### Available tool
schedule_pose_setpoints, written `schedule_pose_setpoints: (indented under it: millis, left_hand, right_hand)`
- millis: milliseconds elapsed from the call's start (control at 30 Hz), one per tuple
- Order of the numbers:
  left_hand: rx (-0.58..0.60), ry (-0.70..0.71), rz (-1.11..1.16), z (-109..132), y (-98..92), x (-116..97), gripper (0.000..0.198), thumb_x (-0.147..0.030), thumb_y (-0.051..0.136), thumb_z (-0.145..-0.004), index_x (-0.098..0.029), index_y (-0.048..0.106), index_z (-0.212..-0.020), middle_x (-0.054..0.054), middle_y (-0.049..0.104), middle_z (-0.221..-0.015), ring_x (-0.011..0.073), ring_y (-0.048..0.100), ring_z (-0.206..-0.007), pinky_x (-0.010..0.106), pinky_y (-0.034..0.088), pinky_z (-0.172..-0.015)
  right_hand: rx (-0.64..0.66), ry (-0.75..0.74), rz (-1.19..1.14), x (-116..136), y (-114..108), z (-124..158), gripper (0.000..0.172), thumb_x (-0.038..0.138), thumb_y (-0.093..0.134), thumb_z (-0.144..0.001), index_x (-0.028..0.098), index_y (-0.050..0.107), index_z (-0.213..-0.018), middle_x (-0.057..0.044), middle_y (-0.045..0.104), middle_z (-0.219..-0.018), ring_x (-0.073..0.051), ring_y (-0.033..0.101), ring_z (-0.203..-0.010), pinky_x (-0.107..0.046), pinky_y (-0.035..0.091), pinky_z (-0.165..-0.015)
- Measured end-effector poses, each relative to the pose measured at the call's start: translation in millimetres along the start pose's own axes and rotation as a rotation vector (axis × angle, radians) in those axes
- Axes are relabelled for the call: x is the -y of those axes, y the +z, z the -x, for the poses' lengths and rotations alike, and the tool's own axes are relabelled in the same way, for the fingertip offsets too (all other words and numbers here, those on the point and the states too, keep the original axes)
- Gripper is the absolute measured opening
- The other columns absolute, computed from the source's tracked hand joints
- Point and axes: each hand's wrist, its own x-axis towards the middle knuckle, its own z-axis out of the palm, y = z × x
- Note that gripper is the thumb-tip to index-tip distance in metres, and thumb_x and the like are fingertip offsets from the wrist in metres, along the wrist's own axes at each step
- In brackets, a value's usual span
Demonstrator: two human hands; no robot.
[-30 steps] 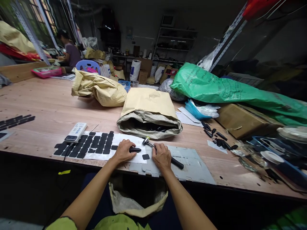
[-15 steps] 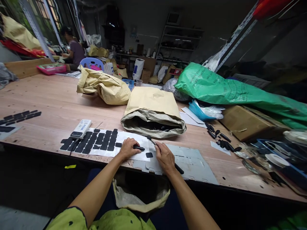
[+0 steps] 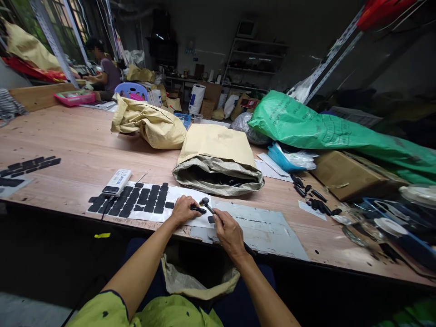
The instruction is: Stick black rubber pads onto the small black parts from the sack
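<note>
My left hand (image 3: 183, 210) is closed on a slim black tube-like piece (image 3: 199, 210), holding it low over a white sheet. In my right hand (image 3: 229, 231) is a small hammer (image 3: 210, 208) with a metal shaft and dark rounded head. That head is just above the end of the black piece; I cannot tell whether they touch. A loose black square pad (image 3: 211, 220) lies beside my right fingers, partly covered. Left of my hands, rows of black pads (image 3: 145, 200) sit on the white sheet (image 3: 173, 193). Under my right hand is a grey board (image 3: 269, 227).
A white device (image 3: 117, 179) with a cable rests on the pads' left end. An open paper sack (image 3: 218, 145) stands ahead, another sack (image 3: 150, 125) beyond it. Black parts (image 3: 318, 204), a carton (image 3: 347, 175) and a green bag (image 3: 296, 120) are rightward. A person (image 3: 107, 72) sits far left.
My right hand has brought the hammer's head left and down to the black piece's end. My left hand keeps hold of that piece, almost unmoved.
</note>
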Motion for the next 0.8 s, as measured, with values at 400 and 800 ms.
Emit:
schedule_pose_setpoints:
  millis: [400, 800]
  left_hand:
    - [-0.005, 0.009, -0.006, 0, -1.0, -1, 0.015, -0.03, 0.081, -0.07, -0.023, 0.074, -0.08, 0.0, 0.069, -0.087, 0.0217, 0.055, -0.093, 0.034, 0.04, -0.083]
    - [0.007, 0.078, -0.034, -1, 1.9, 8, 0.015, -0.037, 0.074, -0.076, -0.023, 0.073, -0.083, 0.001, 0.067, -0.086, 0.0216, 0.055, -0.09, 0.034, 0.038, -0.081]
  right_hand:
    - [-0.067, 0.039, 0.075, -13, -9, -8, 0.031, 0.032, 0.045, -0.094, 0.027, 0.068, -0.115, -0.003, 0.07, -0.106, -0.017, 0.063, -0.096, -0.026, 0.046, -0.08]
    - [-0.076, -0.003, 0.369, -53, 17, -49, 0.026, 0.022, 0.052, -0.092, 0.024, 0.068, -0.112, -0.004, 0.064, -0.095, -0.018, 0.05, -0.087, -0.029, 0.033, -0.075]
